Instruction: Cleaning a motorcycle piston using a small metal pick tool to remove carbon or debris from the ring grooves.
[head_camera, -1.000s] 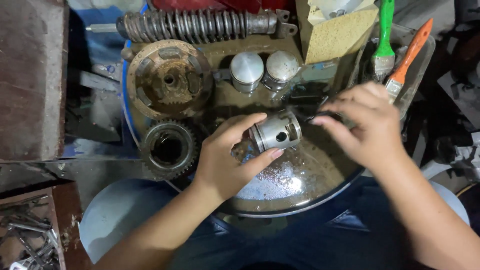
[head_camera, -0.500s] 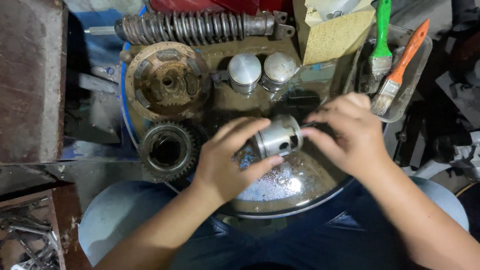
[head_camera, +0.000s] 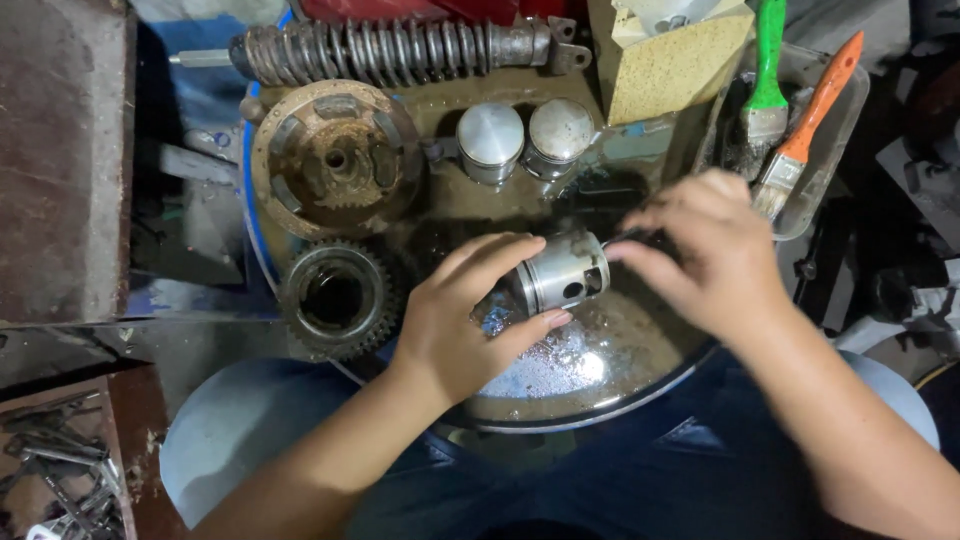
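Grey metal piston (head_camera: 563, 272) held on its side over the middle of a round oil-filmed pan (head_camera: 560, 380), pin hole facing near. Gripped around its left end by the left hand (head_camera: 460, 320), thumb under, fingers curled over the top. Met at its right end by the right hand (head_camera: 715, 255), fingertips bunched against the open skirt; whether something small is pinched there is hard to make out, hidden behind the knuckles.

Little free room around the piston: 2 more pistons (head_camera: 522, 138) upright just beyond on the far side, a toothed gear ring (head_camera: 335, 298) near left, a rusty clutch hub (head_camera: 335, 160) far left. Coil spring shock absorber (head_camera: 400, 50) lying across the far edge, yellow sponge block (head_camera: 665, 65) at far right. Open pan surface only on the near side, wet and glinting, ending at the pan's near rim above the person's blue-trousered knees.

Right of the pan, a clear tray (head_camera: 835, 130) with 2 brushes, green-handled (head_camera: 767, 85) and orange-handled (head_camera: 805, 130), the tray's far end cut off by the frame. Loose metal tools (head_camera: 60, 470) at near left dim and partly cropped. Right margin dark, shapes indistinct.
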